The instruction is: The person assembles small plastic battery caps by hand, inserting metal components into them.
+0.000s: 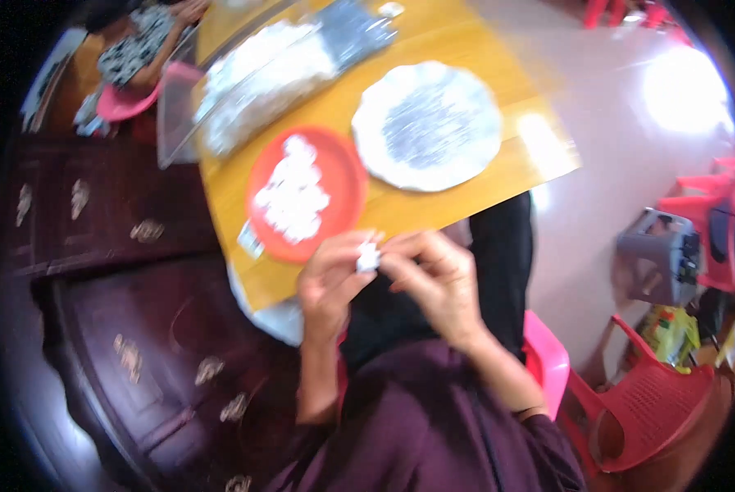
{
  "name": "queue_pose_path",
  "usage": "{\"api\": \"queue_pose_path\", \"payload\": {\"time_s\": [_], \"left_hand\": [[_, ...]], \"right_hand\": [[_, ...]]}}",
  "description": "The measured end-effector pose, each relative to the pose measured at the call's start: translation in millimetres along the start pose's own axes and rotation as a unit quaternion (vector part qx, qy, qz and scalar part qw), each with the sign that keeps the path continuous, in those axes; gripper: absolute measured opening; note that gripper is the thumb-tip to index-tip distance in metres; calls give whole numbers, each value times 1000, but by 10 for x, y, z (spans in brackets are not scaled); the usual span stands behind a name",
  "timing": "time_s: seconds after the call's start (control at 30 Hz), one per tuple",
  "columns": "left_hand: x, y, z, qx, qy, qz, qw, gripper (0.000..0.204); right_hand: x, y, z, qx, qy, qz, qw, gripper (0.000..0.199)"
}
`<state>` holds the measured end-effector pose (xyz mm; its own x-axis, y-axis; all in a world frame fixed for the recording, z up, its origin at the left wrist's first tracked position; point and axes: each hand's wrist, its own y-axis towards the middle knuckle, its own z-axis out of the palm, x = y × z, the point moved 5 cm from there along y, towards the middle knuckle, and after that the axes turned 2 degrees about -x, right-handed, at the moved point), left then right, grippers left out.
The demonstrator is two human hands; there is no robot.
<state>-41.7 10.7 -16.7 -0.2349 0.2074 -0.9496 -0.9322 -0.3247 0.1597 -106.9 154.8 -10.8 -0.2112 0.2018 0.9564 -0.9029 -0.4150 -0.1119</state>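
Note:
Over the table's near edge, my left hand [328,283] pinches a small white piece [368,257] between thumb and fingers. My right hand [443,283] is closed in a pinch right beside it, its fingertips close to the piece; what they grip, if anything, is too small to make out. Just beyond my left hand is a round red plate [347,184] with a heap of similar white pieces [292,193]. To its right lies a white scalloped plate [482,160] covered with many thin grey bits [434,123], blurred.
Clear bags of white pieces [261,86] and a dark grey bag [352,34] lie farther back on the yellow table [531,90]. Dark wooden drawers [129,344] stand at left. Another person [142,49] sits at far left. Red chairs [654,402] and a grey crate [658,250] are at right.

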Motion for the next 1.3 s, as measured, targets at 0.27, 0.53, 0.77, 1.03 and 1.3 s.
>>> {"api": "queue_pose_path", "payload": {"time_s": [0.27,0.53,0.77,1.03,1.3], "left_hand": [[-168,-138,-71,-9,103,-26,994,45],[-153,-10,25,28,109,-24,993,38],[-121,-20,23,25,108,-8,994,36],[-66,113,-76,3,140,-8,990,31],[-327,676,31,124,268,19,955,29]], "right_hand": [[-203,-71,60,55,54,64,995,16],[-253,-30,-50,69,105,104,987,21],[-97,-37,-25,92,59,79,991,18],[-144,84,43,46,64,123,989,11],[-72,255,-79,-6,63,143,988,19]]}}
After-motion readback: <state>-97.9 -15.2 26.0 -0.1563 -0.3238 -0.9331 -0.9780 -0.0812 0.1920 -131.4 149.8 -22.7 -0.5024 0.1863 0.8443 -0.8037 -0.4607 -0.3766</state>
